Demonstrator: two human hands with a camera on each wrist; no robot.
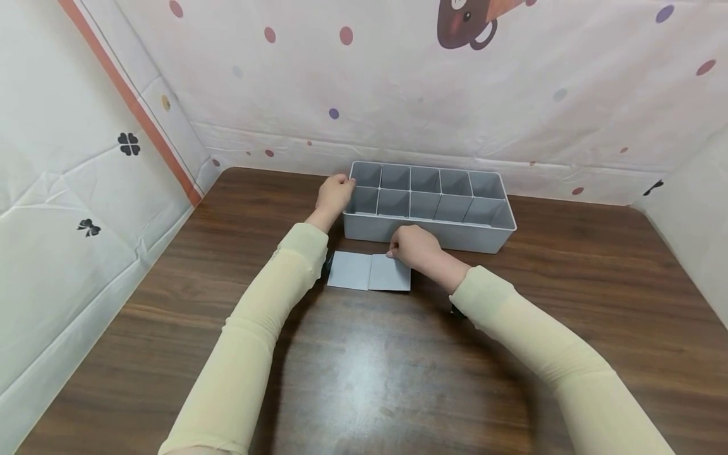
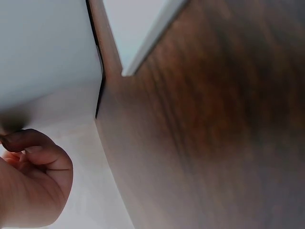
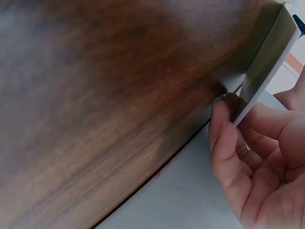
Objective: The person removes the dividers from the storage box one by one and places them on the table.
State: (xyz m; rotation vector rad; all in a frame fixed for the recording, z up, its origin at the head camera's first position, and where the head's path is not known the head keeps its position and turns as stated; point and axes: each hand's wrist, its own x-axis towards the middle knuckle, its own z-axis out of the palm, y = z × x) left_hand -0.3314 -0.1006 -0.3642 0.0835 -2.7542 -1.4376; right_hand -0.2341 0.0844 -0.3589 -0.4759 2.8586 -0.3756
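A grey divided box (image 1: 370, 226) stands on the table with two rows of compartments. My left hand (image 1: 333, 194) grips the left end of its rim, fingers curled in the left wrist view. Two pale grey square divider panels lie side by side before the box, a left panel (image 1: 349, 270) and a right panel (image 1: 390, 275). My right hand (image 1: 418, 248) pinches the far edge of the right panel between thumb and fingers. Seen from the right wrist, that panel (image 3: 269, 62) is tilted up from the wood, and the box's wall (image 3: 190, 191) is close beside the fingers.
The dark wooden table (image 1: 364, 373) extends around the box. Behind it hangs a pale dotted cloth (image 1: 398, 126), close to the box's back; another cloth (image 1: 85, 177) borders the left side. Small dark items (image 1: 457, 311) show partly beneath the right sleeve.
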